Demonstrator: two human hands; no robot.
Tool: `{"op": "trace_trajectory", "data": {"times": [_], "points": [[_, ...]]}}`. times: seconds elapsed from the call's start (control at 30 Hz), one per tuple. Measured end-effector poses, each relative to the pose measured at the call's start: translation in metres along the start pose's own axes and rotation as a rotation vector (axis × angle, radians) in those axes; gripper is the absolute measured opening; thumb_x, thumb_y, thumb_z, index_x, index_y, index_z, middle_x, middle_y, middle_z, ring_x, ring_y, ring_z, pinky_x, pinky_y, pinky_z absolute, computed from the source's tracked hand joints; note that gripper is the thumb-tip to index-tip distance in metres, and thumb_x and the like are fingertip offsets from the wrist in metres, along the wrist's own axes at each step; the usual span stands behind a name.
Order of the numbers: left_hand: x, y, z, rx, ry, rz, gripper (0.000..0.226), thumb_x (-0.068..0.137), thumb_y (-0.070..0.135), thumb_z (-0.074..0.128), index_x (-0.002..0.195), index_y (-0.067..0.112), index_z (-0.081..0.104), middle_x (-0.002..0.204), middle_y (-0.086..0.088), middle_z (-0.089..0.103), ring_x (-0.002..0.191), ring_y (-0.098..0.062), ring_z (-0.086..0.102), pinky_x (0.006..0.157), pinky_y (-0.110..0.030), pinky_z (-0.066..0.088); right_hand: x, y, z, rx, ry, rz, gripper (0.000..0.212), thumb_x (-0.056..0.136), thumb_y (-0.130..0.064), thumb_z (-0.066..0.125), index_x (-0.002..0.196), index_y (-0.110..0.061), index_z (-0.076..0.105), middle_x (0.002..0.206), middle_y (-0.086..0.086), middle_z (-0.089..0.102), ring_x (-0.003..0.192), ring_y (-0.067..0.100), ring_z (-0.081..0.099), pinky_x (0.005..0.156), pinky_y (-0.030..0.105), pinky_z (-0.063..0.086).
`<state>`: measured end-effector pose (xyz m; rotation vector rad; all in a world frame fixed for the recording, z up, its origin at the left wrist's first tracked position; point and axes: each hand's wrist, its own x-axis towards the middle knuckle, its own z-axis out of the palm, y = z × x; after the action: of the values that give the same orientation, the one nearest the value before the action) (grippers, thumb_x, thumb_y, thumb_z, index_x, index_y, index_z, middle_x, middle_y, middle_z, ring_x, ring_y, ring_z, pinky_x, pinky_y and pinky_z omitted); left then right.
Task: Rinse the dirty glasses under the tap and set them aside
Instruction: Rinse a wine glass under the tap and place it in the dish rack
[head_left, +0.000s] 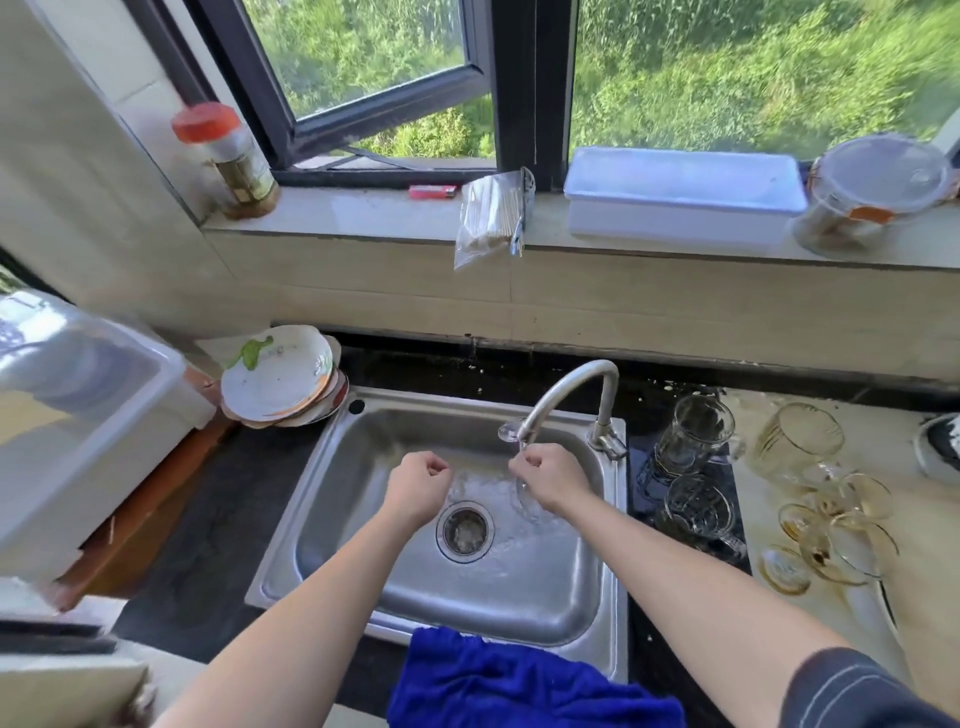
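My right hand (550, 480) is closed around the stem of a clear stemmed glass (525, 501), held upside down under the tap (571, 378). Its foot shows beside the spout and its bowl hangs below my fingers. Water spreads over the floor of the steel sink (322, 519) around the drain (465, 530). My left hand (418, 483) hovers over the sink as a loose fist with nothing in it. Two clear glass mugs (693, 434) stand on the black counter right of the sink. Several amber glasses (831, 535) lie and stand further right.
A stack of dirty plates (278, 382) sits at the sink's back-left corner. A blue cloth (519, 680) drapes over the sink's front edge. A white plastic container (78, 415) fills the left. The windowsill holds a red-lidded jar (228, 161), a white box (680, 197) and a lidded glass jar (867, 192).
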<state>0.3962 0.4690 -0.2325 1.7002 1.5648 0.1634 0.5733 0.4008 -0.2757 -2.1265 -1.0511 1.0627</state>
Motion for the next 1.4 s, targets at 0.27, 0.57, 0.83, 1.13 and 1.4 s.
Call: {"op": "trace_trajectory", "data": {"times": [0.27, 0.57, 0.83, 1.13, 1.4], "points": [[-0.016, -0.015, -0.002, 0.258, -0.120, 0.206, 0.017, 0.088, 0.017, 0.049, 0.090, 0.012, 0.065, 0.092, -0.009, 0.071, 0.089, -0.028, 0.063, 0.075, -0.033, 0.052, -0.047, 0.013, 0.003, 0.212, 0.235, 0.146, 0.029, 0.090, -0.033, 0.066, 0.100, -0.007, 0.068, 0.093, 0.007, 0.069, 0.089, 0.024, 0.062, 0.072, 0.028, 0.044], [-0.078, 0.045, 0.030, 0.399, -0.270, 0.718, 0.020, 0.085, 0.013, 0.046, 0.092, 0.007, 0.064, 0.093, -0.008, 0.068, 0.089, -0.029, 0.061, 0.073, -0.036, 0.050, -0.193, 0.030, -0.063, 0.388, 0.810, 0.266, 0.017, 0.087, -0.030, 0.070, 0.078, -0.015, 0.069, 0.081, 0.011, 0.069, 0.080, 0.020, 0.066, 0.077, 0.032, 0.051], [-0.194, 0.100, 0.103, 0.460, -0.412, 1.034, 0.015, 0.084, 0.011, 0.047, 0.082, 0.007, 0.061, 0.094, -0.018, 0.067, 0.088, -0.036, 0.062, 0.069, -0.032, 0.047, -0.375, 0.106, -0.113, 0.630, 1.302, 0.449, 0.020, 0.087, -0.031, 0.071, 0.094, -0.013, 0.076, 0.091, 0.003, 0.072, 0.085, 0.018, 0.065, 0.075, 0.027, 0.048], [-0.395, 0.112, 0.223, 0.543, -0.577, 1.266, 0.028, 0.090, 0.015, 0.048, 0.113, 0.010, 0.064, 0.114, -0.017, 0.064, 0.111, -0.036, 0.056, 0.087, -0.036, 0.044, -0.601, 0.234, -0.092, 1.024, 1.572, 0.560, 0.019, 0.090, -0.029, 0.067, 0.088, -0.010, 0.069, 0.082, 0.005, 0.069, 0.065, 0.017, 0.060, 0.071, 0.039, 0.055], [-0.598, 0.067, 0.331, 0.593, -0.800, 1.440, 0.026, 0.087, 0.017, 0.052, 0.107, 0.011, 0.068, 0.110, -0.015, 0.067, 0.104, -0.034, 0.061, 0.087, -0.033, 0.046, -0.788, 0.324, -0.045, 1.285, 1.654, 0.711, 0.013, 0.085, -0.010, 0.063, 0.098, -0.010, 0.063, 0.089, 0.007, 0.065, 0.075, 0.018, 0.060, 0.076, 0.041, 0.058]]}}
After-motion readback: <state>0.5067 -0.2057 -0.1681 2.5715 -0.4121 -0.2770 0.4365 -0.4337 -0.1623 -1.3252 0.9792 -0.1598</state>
